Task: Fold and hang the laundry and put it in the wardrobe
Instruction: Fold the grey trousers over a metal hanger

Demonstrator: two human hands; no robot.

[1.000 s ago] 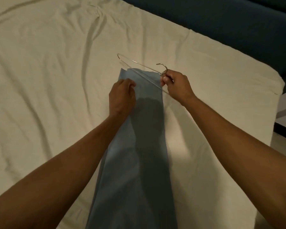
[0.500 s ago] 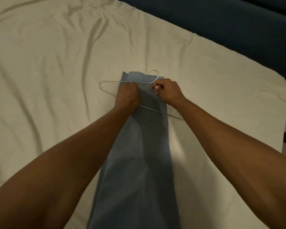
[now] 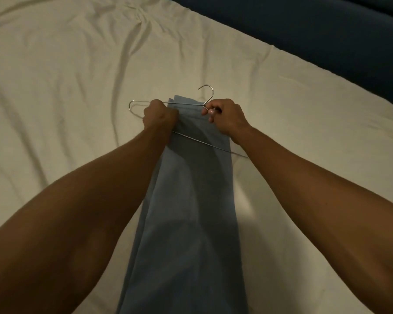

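While the folded blue garment point(image 3: 191, 200) lies lengthwise on the bed sheet point(image 3: 66, 87), its far end sits inside the wire hanger point(image 3: 186, 104), so threading looks begun, not finished. At that end, the left hand point(image 3: 160, 117) curls round the cloth and the right hand point(image 3: 225, 116) pinches the hanger below its hook. Draping, lifting and the wardrobe remain; no wardrobe is in view.

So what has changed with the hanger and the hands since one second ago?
The wire hanger came toward the person: it lay past the end of the blue cloth, now the cloth passes through it. The left hand bunched the cloth end. The right hand kept its grip below the hook. The cloth stayed flat on the bed.
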